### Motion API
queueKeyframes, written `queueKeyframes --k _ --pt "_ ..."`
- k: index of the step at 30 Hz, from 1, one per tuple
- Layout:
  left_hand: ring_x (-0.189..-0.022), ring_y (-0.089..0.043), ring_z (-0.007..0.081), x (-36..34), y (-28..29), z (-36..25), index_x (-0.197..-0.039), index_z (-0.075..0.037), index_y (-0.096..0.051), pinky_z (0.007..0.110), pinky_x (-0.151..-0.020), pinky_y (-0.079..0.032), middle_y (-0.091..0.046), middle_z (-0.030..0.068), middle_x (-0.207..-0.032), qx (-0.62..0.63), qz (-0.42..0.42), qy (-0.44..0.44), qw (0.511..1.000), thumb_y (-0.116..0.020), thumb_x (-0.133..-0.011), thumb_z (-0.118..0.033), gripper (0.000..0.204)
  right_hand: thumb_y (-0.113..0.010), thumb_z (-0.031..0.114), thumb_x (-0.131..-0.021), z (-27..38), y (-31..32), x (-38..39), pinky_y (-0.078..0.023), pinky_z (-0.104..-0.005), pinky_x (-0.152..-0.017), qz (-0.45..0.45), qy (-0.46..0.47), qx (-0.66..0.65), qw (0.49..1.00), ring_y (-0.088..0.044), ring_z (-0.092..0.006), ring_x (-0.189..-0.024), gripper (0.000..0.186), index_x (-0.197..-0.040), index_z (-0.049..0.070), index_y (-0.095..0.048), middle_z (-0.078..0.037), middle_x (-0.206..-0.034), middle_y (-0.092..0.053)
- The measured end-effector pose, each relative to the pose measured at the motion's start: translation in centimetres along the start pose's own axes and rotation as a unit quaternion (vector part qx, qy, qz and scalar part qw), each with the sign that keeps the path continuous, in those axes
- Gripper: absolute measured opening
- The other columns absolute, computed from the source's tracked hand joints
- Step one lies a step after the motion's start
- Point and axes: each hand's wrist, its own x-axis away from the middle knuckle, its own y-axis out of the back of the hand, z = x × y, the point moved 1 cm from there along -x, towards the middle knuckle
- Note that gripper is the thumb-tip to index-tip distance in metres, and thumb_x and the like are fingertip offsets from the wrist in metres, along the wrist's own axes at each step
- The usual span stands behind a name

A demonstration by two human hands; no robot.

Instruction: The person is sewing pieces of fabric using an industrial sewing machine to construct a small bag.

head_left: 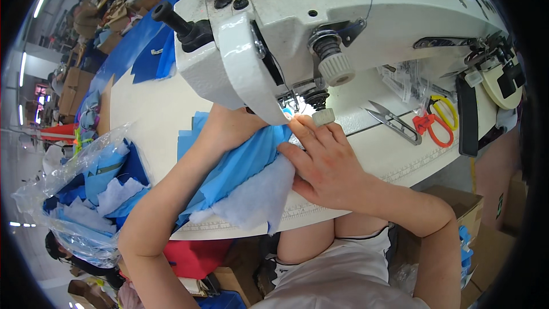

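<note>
— Both hands press flat, is that right? How is the grip?

— Yes. The right hand (326,166) lies open, fingers spread, palm down on the blue fabric piece (240,166) and its white padded layer (251,200). It does not pinch anything; it only holds the cloth against the worktop (154,114). The left hand (229,129) is further in, just under the head of the white sewing machine (320,28). Its fingers are hidden by the machine arm, so I cannot tell if they are closed on the cloth or only resting on it.

— And where is the fabric now?

— It lies on the worktop between the two hands, with the front edge near the needle area (294,103). The rest hangs back toward the person, over the worktop's edge.

— How far is the work, in your judgement?

— I think the seam is at an early or middle point: most of the piece is on this side of the needle. More blue pieces wait in the clear plastic bag (86,194) on the left, so much seems left. The thread snips (394,123) and the red scissors (434,129) lie untouched at the right.
</note>
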Motion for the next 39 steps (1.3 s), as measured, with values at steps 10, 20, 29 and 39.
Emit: queueKeyframes --k 10,20,29,39 --pt "-0.085 -0.070 0.0189 -0.1 0.0 -1.2 -0.104 -0.003 -0.073 0.032 -0.078 -0.055 -0.074 0.0111 -0.094 0.034 -0.029 -0.006 0.999 -0.078 -0.078 -0.011 0.029 -0.075 0.024 -0.073 -0.1 0.2 -0.3 -0.034 -0.0504 -0.107 -0.028 -0.007 -0.015 0.999 -0.051 -0.0385 -0.119 0.054 -0.121 0.004 -0.057 -0.021 -0.124 -0.056" --pt "-0.091 -0.071 0.0242 -1.2 -0.1 0.5 -0.107 -0.001 -0.073 0.036 -0.081 -0.055 -0.075 0.0136 -0.098 0.036 -0.018 -0.051 0.998 -0.080 -0.079 -0.014 0.031 -0.078 0.028 -0.071 -0.2 0.3 -0.3 -0.036 -0.0478 -0.094 -0.008 -0.036 -0.006 0.999 -0.051 -0.0358 -0.119 0.062 -0.127 0.011 -0.059 -0.018 -0.131 -0.052" --pt "-0.095 -0.071 0.0270 -1.5 -0.2 1.0 -0.109 -0.002 -0.072 0.038 -0.083 -0.055 -0.074 0.0157 -0.103 0.047 -0.011 -0.070 0.996 -0.080 -0.080 -0.015 0.033 -0.079 0.030 -0.068 -0.2 0.4 -0.4 -0.037 -0.0465 -0.092 -0.023 -0.031 0.001 0.999 -0.052 -0.0345 -0.112 0.065 -0.127 0.011 -0.060 -0.016 -0.129 -0.053" --pt "-0.094 -0.071 0.0273 -1.6 -0.3 0.8 -0.106 -0.002 -0.072 0.039 -0.082 -0.056 -0.074 0.0155 -0.100 0.031 -0.024 -0.087 0.995 -0.078 -0.079 -0.011 0.030 -0.080 0.031 -0.069 -0.2 0.5 -0.4 -0.034 -0.0493 -0.100 -0.011 -0.029 0.002 1.000 -0.051 -0.0382 -0.119 0.068 -0.129 0.008 -0.057 -0.020 -0.133 -0.052"
